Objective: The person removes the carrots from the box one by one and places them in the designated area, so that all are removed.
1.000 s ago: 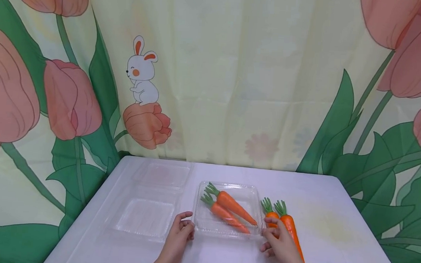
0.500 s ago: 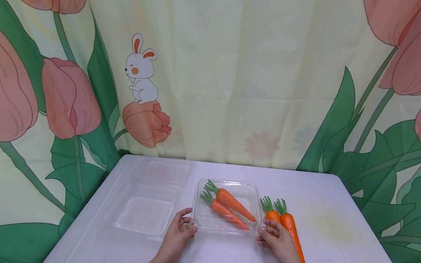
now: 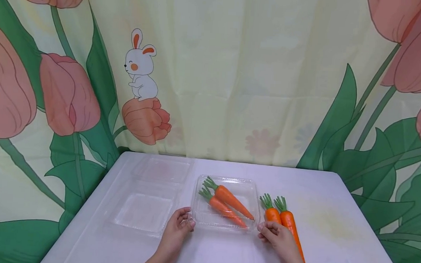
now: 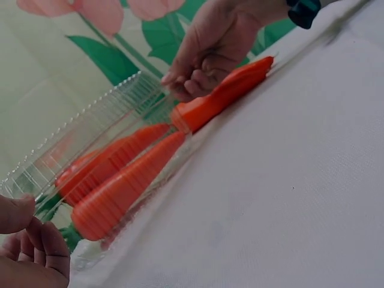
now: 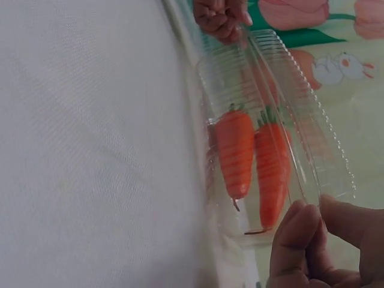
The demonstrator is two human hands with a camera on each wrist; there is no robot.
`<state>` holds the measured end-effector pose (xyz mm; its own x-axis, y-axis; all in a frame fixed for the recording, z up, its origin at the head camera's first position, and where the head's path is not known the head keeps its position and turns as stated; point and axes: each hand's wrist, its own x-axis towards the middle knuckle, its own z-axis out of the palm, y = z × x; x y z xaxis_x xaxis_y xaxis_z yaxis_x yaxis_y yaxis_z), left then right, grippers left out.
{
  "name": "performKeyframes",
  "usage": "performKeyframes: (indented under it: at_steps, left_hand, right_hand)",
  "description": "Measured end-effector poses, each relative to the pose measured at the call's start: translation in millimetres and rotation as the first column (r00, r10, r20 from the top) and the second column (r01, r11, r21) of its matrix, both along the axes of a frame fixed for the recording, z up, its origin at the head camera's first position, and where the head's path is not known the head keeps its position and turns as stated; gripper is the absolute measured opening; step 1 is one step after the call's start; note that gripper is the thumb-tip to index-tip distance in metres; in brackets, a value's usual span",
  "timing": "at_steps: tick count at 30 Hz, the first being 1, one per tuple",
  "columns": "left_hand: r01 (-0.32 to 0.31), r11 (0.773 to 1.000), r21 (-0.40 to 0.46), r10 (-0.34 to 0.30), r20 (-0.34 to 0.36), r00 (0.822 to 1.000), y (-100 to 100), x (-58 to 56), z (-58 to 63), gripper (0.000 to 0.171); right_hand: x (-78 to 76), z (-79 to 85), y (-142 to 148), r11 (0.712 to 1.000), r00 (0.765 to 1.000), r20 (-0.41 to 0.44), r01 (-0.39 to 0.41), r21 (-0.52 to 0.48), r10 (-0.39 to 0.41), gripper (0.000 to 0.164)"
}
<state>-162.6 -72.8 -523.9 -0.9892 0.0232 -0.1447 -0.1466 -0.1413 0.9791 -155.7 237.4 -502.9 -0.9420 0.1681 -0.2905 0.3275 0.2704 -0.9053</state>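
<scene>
A clear plastic clamshell box (image 3: 223,226) sits mid-table in the head view. Inside lie two orange carrots with green tops, an upper carrot (image 3: 233,199) and a lower carrot (image 3: 224,211), slanting side by side. My left hand (image 3: 176,229) pinches the box's near left corner between thumb and fingers. At the near right corner, my right hand (image 3: 278,236) pinches the rim in the same way. The right wrist view shows the lid edge (image 5: 306,162) running between both hands, over the carrots. In the left wrist view the box's ribbed wall (image 4: 132,90) stands up beside the carrots.
A second clear clamshell (image 3: 143,211) lies spread open on the left of the white-covered table (image 3: 222,255). Beside my right hand are two more carrots, one carrot (image 3: 272,215) partly hidden by it and another carrot (image 3: 293,227). A tulip-and-rabbit curtain (image 3: 214,68) hangs behind.
My right hand's fingers have drawn in from loosely spread to a pinch on the box's right corner. The left fingers have closed on the left corner. The box stays roughly in place.
</scene>
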Motion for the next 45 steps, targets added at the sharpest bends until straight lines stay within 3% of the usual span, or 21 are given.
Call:
performKeyframes:
  at_steps: [6,18,24,28,33,45]
  left_hand:
    - [-0.021,1.0,-0.013,0.022,0.028,0.999,1.2,-0.5,-2.2,0.05]
    - [-0.17,0.983,0.063,0.167,0.057,0.984,11.9,1.7,-9.9,0.028]
    - [-0.155,0.983,0.095,0.149,0.068,0.987,10.9,2.2,-6.6,0.019]
    - [-0.127,0.977,0.17,0.109,0.108,0.988,8.1,0.1,-0.4,0.014]
    - [-0.143,0.967,0.212,0.113,0.146,0.983,6.8,-9.4,2.3,0.021]
    - [-0.19,0.969,0.159,0.176,0.1,0.979,9.0,-46.0,0.9,0.039]
  right_hand:
    - [-1.6,-1.1,-1.1,0.999,1.0,0.02,-0.005,0.041,0.004,0.033]
    - [-1.5,-0.2,-6.0,0.999,1.0,0.016,-0.01,0.034,0.009,0.029]
    - [-3.5,0.7,-5.0,0.998,1.0,0.007,-0.025,0.054,0.024,0.027]
    - [-3.3,1.6,-4.2,0.998,0.999,-0.001,-0.034,0.056,0.034,0.024]
    - [-1.9,3.7,-4.0,0.997,0.999,0.006,-0.052,0.059,0.052,0.022]
    - [3.8,7.9,11.6,0.983,0.983,0.004,-0.182,0.006,0.182,0.029]
